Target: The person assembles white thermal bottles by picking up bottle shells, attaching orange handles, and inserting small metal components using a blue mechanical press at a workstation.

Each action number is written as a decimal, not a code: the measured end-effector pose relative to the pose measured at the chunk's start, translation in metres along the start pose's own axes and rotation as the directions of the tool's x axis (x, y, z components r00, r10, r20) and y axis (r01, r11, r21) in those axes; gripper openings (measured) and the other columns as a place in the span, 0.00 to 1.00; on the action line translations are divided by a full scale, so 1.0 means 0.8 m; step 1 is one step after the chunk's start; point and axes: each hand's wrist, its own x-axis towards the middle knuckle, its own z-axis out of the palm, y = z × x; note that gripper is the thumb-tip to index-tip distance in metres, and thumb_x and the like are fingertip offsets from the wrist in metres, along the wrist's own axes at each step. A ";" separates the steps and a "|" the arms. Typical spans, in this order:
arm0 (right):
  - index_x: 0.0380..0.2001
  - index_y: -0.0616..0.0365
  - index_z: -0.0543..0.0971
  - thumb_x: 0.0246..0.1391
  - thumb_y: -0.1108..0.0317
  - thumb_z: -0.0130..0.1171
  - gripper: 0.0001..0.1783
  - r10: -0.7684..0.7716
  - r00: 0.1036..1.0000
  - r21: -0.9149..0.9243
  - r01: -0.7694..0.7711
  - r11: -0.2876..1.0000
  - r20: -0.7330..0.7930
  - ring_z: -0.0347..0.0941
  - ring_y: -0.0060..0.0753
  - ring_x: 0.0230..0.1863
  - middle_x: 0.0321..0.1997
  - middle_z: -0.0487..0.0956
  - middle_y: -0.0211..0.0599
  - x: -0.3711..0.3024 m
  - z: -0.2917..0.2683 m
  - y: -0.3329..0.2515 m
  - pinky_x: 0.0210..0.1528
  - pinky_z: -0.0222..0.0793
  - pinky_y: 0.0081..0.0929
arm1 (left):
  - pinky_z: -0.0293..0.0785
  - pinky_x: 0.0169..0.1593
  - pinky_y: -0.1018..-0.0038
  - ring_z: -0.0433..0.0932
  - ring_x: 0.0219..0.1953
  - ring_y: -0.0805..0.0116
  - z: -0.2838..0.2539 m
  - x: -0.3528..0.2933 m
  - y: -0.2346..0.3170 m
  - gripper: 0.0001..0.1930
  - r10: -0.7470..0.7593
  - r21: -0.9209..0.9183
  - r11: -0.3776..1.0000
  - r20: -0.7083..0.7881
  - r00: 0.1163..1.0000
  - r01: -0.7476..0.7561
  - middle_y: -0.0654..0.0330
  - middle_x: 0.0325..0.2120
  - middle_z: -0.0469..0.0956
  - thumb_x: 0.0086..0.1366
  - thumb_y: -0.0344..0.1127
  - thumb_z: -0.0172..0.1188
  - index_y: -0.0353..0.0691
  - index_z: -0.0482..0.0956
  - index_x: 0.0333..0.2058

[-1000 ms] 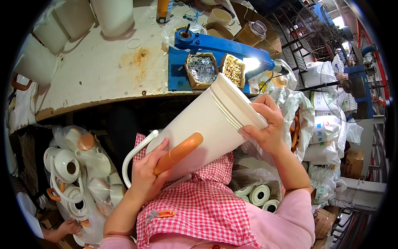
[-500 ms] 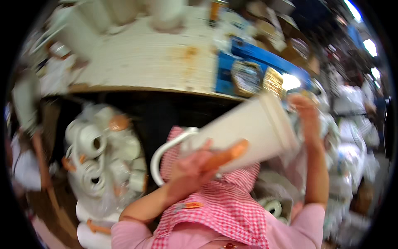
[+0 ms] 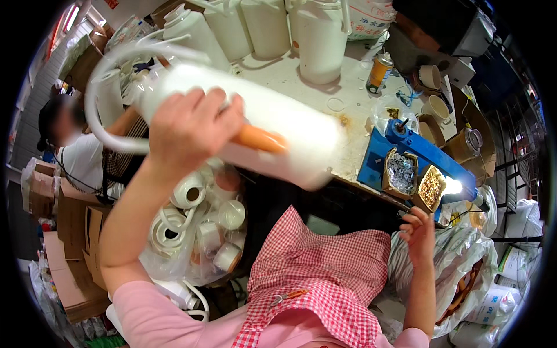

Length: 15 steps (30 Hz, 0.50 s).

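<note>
A white vacuum flask (image 3: 296,124) lies tilted in the air over the table's front edge, smeared by motion. My left hand (image 3: 194,124) is closed round its orange side handle (image 3: 261,139). The flask's white carrying loop (image 3: 96,110) sticks out to the left, beyond my wrist. At the table's right front, my right hand (image 3: 419,235) is raised with its fingers apart and slightly bent, and no object shows in it. Just above that hand are a small box of silvery parts (image 3: 400,173) and one of gold-coloured parts (image 3: 430,188), beside a blue metal fixture (image 3: 380,153).
More white flasks (image 3: 322,43) stand along the back of the white table (image 3: 267,72). A spray can (image 3: 380,72) is at the right. Below left is a clear bag of white flask parts (image 3: 197,232); another person (image 3: 81,151) sits farther left. An open plastic bag (image 3: 464,249) lies at right.
My left hand has carried the flask up and left, swinging its loop end to the far left. My right hand has come away from the flask and lowered. The view has shifted.
</note>
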 end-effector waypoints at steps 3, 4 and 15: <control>0.58 0.61 0.72 0.73 0.45 0.40 0.30 0.075 0.996 0.051 -0.078 0.996 0.050 0.79 0.30 0.35 0.44 0.81 0.43 0.008 0.024 0.030 0.35 0.80 0.26 | 0.66 0.48 0.69 0.74 0.39 0.72 0.101 -0.016 -0.051 0.05 0.029 0.268 0.961 0.122 0.992 -0.062 0.68 0.34 0.77 0.53 0.36 0.62 0.49 0.81 0.30; 0.58 0.61 0.72 0.74 0.48 0.41 0.27 0.070 0.995 0.090 -0.077 0.993 0.069 0.79 0.30 0.35 0.43 0.81 0.42 0.008 0.030 0.035 0.35 0.80 0.26 | 0.65 0.56 0.66 0.73 0.44 0.72 0.142 -0.032 -0.060 0.05 0.002 0.304 0.951 0.184 0.983 -0.058 0.68 0.37 0.77 0.53 0.37 0.61 0.49 0.82 0.30; 0.51 0.58 0.75 0.66 0.67 0.55 0.13 0.167 0.973 -0.069 -0.180 0.981 -0.161 0.78 0.24 0.33 0.39 0.83 0.37 0.019 0.004 0.081 0.34 0.76 0.22 | 0.57 0.68 0.54 0.70 0.58 0.60 0.266 -0.026 -0.069 0.22 0.162 -0.073 0.987 0.437 0.885 -0.144 0.61 0.52 0.75 0.56 0.40 0.65 0.46 0.78 0.50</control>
